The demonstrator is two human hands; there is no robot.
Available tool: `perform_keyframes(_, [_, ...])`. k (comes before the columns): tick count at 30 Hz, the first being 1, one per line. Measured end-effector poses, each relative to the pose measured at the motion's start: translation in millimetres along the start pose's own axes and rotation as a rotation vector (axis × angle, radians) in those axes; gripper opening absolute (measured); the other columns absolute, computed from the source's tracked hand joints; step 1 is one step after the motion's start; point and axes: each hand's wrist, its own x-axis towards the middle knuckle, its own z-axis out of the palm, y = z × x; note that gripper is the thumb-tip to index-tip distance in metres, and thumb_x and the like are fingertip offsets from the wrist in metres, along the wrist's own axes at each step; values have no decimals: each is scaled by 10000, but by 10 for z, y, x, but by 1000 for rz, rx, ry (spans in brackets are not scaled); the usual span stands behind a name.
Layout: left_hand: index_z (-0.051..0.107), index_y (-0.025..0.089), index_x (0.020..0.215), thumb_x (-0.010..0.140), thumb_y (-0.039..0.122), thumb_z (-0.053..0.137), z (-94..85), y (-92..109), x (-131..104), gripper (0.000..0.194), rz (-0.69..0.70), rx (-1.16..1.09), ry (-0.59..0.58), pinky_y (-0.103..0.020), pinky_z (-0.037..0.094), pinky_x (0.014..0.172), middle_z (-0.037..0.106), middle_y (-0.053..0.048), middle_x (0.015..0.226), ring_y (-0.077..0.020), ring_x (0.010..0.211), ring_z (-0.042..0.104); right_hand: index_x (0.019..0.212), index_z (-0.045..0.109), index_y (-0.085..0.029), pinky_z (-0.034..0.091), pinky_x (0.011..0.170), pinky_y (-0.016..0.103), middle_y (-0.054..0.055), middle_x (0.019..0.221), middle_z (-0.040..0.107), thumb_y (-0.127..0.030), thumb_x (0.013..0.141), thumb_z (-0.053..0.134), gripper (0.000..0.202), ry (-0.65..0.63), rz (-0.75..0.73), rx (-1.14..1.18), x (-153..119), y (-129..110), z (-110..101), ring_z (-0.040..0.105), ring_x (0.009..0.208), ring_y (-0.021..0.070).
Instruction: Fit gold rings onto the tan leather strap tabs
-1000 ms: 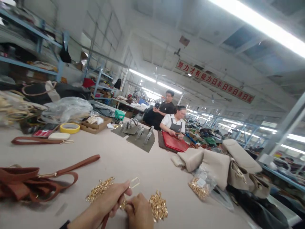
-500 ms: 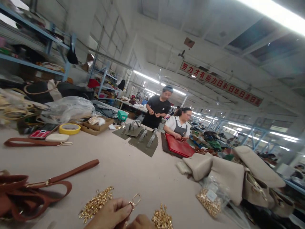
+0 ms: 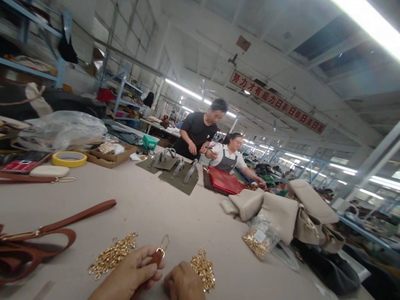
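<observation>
So this was a big workshop with strip lights and a red-lettered sign point(image 3: 278, 101), plus a pale worktop point(image 3: 150, 212) up front. I'm using the left heap of gold fittings point(image 3: 114, 254) as my landmark.

Left of that heap lay a tangle of brown straps point(image 3: 18, 246), with a roll of yellow tape point(image 3: 69, 159) behind and left of it. Just right of it, the left hand point(image 3: 146, 268) was closed on a short brown strap end point(image 3: 157, 258). I'd guess that piece was light and bendy, with the metal the slippery bit, so I'd pinch the leather right under the ring. Lookwise: smooth reddish brown, a round gold ring point(image 3: 163, 252) at the tip and a thin oblong gold loop point(image 3: 169, 240) poking up from it.

Further right of the heap, the right hand point(image 3: 184, 281) sat curled, apart from the left; couldn't tell if its fingers held anything. Next came a second gold pile point(image 3: 203, 271), then, well right of the heap, a clear bag of gold pieces point(image 3: 258, 243) and some beige bags point(image 3: 279, 214).
</observation>
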Motion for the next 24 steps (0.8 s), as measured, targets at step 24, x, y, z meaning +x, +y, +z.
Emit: perform_keyframes(24, [583,105,992,697,384,621,51,159,-109,408,-13,305,-134,-257,406,618,658,-121,978,-257,904,626,810,661,-147,484,622,276,37,655,653,-407,749,690,268,34,411,1106,92,-327,-647,604,604,155])
